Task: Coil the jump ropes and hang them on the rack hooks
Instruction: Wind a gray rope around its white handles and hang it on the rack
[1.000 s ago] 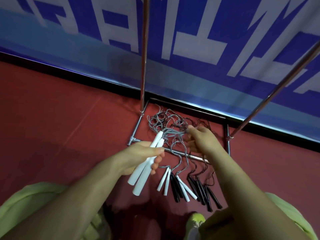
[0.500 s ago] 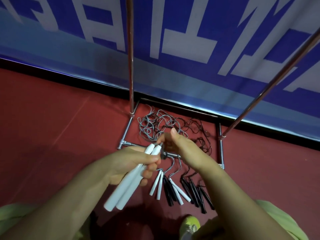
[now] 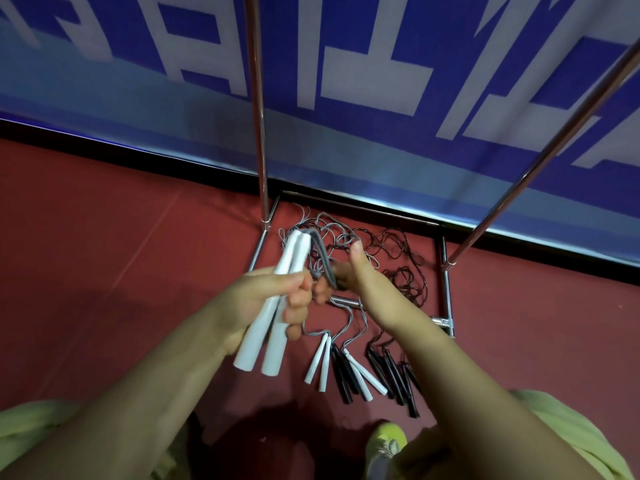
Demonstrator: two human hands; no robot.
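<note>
The left hand (image 3: 266, 299) has its fingers clamped round one rope's pair of white handles (image 3: 277, 306), while the right hand (image 3: 349, 275) pinches its grey cord (image 3: 323, 258), coiling barely begun. The other jump ropes (image 3: 363, 368) lie tangled on the floor inside the rack base (image 3: 446, 299); none hangs yet.

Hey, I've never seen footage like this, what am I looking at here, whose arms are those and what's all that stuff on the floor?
This is one view from a camera worn on a person's head, looking down at their own arms. The left hand grips a pair of white handles. The right hand pinches their gray cord, bent into a bundle. On the red floor lie more jump ropes, with white and black handles and tangled cords, across the base of a metal rack with two poles rising.
</note>
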